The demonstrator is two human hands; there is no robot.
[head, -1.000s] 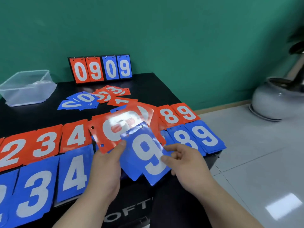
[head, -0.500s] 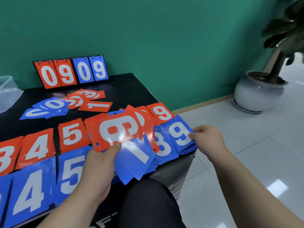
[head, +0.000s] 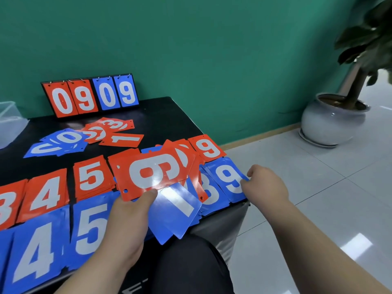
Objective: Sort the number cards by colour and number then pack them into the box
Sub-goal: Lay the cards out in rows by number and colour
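A scoreboard (head: 90,96) stands beyond the left hand (head: 127,219), which grips fanned cards (head: 148,172). The right hand (head: 267,184) pinches the edge of the blue 9 pile (head: 227,177)

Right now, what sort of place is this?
Probably an office or lab corner: glossy tiled floor, a potted plant by a teal wall, and a black table spread with number cards.

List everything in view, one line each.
scoreboard: one, red and blue, back of table
box: one, clear, far left edge
loose cards: two heaps, blue and red, mid table
red piles: one row, 3 4 5 9 showing
blue piles: one row, near edge, 4 5 8 9 showing
table: one, black
plant pot: one, grey, floor right
hands: left hand holds fan of cards, red and blue; right hand pinches blue 9 card
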